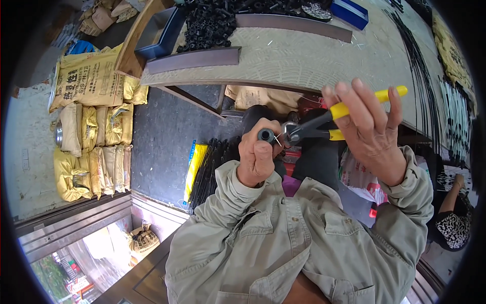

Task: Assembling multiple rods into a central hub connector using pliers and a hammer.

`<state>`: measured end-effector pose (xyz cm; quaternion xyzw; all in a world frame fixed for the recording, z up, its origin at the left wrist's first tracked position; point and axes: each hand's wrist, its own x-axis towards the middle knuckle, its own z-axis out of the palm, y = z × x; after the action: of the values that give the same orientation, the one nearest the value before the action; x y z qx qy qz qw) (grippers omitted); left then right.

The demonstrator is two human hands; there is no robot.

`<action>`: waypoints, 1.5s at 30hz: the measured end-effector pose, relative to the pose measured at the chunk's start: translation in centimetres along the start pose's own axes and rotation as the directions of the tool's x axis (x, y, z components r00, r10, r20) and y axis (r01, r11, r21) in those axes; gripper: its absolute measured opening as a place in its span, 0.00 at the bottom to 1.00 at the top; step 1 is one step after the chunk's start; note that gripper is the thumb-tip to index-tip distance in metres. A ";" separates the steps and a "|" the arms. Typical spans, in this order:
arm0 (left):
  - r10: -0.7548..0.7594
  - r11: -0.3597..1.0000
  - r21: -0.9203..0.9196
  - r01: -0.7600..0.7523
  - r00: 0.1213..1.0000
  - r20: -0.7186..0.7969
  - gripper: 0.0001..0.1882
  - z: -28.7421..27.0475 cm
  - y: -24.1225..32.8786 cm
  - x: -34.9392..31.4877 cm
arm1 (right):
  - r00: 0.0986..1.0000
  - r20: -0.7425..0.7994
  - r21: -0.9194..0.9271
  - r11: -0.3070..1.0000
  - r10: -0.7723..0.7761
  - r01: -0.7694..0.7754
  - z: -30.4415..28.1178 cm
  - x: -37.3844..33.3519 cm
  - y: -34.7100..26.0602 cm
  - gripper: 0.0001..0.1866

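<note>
Your left hand [258, 159] holds one dark tubular piece [266, 135] over your lap, its fingers wrapped around it and the round end turned up, apparently so that you can see into the opening. Just beside it, your right hand [372, 129] grips one pair of cutters [311, 126], the fingers bent around its two yellow handles [397, 91], which stand apart; whether the jaws are closed, you cannot tell here. Thin pale strands [278, 140] show between piece and tool.

Beyond your hands, the bench [298, 58] bears two flat strips [192, 60], seemingly placed to fence in a heap of black parts [207, 30], too many to count, and two blue bins [349, 13]. Farther off, uncountable overlapping sacks [91, 83] stand stacked at left, perhaps to save floor space; one co-worker [452, 230] appears at far right.
</note>
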<state>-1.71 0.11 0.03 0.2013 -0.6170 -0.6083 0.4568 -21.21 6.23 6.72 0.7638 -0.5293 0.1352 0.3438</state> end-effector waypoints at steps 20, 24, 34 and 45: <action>0.108 0.973 0.081 -0.217 0.735 0.669 0.30 -1.9 0.4 -0.2 | 0.485 0.581 0.246 -0.428 -0.653 -0.870 -0.9 -4.2 2.2 0.33; 0.038 0.947 0.257 -0.192 0.862 0.506 0.31 -1.8 1.3 -0.7 | 0.851 0.477 0.707 0.672 -0.220 -0.223 -3.5 -2.9 1.5 0.26; -0.013 0.973 0.212 -0.094 0.890 0.456 0.35 -0.5 0.6 -0.7 | 0.905 0.425 0.444 0.868 0.015 -0.223 -2.4 -4.8 0.0 0.16; 0.056 0.981 0.115 -0.158 0.792 0.608 0.32 -1.6 0.0 0.3 | 0.746 0.630 0.760 0.372 -0.216 -0.534 -3.4 -4.3 0.7 0.33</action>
<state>-0.56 -1.00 -0.12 -0.0017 -0.7873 -0.5623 0.2531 -23.01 11.47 7.01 0.7562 -0.5225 0.1694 -0.3556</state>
